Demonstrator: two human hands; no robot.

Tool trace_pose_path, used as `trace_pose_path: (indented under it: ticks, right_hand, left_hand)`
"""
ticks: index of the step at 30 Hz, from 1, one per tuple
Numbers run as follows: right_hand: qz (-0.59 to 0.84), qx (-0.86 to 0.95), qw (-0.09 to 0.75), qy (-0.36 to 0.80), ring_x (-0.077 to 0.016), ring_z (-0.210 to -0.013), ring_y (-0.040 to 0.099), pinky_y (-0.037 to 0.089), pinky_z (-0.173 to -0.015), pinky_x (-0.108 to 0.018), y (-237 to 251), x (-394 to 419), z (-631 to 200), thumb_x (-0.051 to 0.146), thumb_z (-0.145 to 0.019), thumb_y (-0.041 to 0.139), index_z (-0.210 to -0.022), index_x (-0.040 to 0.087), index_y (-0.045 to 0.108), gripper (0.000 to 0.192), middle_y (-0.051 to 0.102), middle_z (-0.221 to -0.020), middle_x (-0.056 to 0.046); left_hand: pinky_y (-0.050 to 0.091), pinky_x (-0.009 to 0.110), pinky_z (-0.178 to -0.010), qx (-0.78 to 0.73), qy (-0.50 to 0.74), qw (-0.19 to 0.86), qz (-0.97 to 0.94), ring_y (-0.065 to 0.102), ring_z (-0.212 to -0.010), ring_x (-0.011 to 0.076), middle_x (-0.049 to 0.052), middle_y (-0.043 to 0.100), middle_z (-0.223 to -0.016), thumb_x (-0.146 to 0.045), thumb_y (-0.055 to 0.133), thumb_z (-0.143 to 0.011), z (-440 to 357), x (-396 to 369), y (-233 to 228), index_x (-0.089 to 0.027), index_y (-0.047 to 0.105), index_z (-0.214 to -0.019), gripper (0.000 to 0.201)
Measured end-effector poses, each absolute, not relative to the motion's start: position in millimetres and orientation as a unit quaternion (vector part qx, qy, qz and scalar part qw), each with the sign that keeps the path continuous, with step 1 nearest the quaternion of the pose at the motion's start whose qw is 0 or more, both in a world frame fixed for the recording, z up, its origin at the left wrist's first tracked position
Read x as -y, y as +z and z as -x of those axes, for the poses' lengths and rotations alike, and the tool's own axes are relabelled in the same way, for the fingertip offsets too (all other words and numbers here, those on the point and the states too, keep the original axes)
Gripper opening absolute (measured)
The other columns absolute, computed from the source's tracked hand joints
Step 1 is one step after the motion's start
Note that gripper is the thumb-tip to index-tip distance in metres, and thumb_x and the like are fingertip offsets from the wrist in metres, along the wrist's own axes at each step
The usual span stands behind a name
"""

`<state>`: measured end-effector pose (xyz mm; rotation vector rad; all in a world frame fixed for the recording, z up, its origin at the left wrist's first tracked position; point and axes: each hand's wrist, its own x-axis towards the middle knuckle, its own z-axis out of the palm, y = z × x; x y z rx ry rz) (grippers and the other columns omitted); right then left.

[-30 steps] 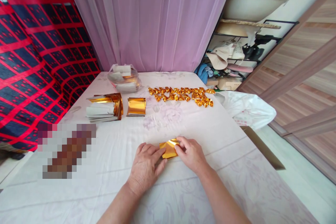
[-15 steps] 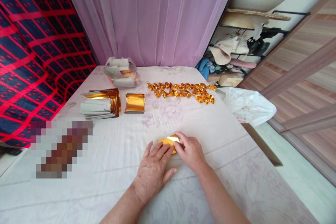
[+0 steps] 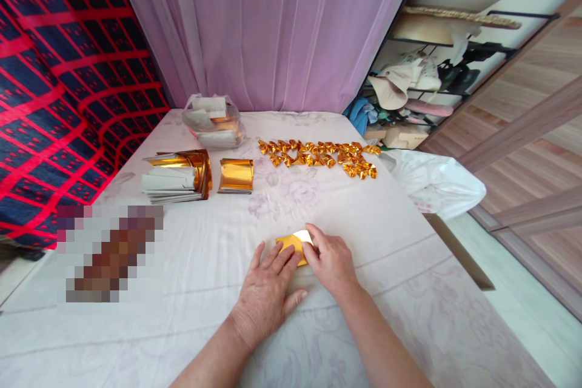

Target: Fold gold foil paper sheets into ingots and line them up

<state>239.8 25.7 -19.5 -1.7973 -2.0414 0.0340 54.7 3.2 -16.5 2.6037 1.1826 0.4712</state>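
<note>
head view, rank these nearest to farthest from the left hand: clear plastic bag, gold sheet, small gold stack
1. Gold sheet: directly under the left hand.
2. Small gold stack: farther forward, to the left of the gold sheet.
3. Clear plastic bag: behind the small gold stack and farther left.

No text, label, brand, number or sign can be read. The white bag (image 3: 454,179) at the right bears faint red marks, too blurred to make out as letters. The box (image 3: 402,137) behind it shows small dark marks, too small to tell. The patch (image 3: 116,248) at the left is pixelated, hiding any print.
</note>
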Motion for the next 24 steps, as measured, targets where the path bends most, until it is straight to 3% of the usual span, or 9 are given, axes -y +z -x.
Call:
trace_pose_path:
  ticks: [24]
  right_hand:
    - [0.641, 0.734, 0.222, -0.024, -0.016, -0.067, 0.065, 0.036, -0.075, -0.03, -17.8, -24.9, -238.2, 0.024, -0.089, 0.051, -0.115, 0.016, 0.061, 0.029, 0.072, -0.073, -0.001]
  left_hand:
    - [0.024, 0.053, -0.115, -0.399, 0.131, 0.095, -0.902, 0.038, -0.137, 0.0291, 0.008, 0.049, -0.144, -0.053, 0.049, -0.091, -50.4, -3.8, -15.1, -0.021, 0.043, -0.141, 0.06]
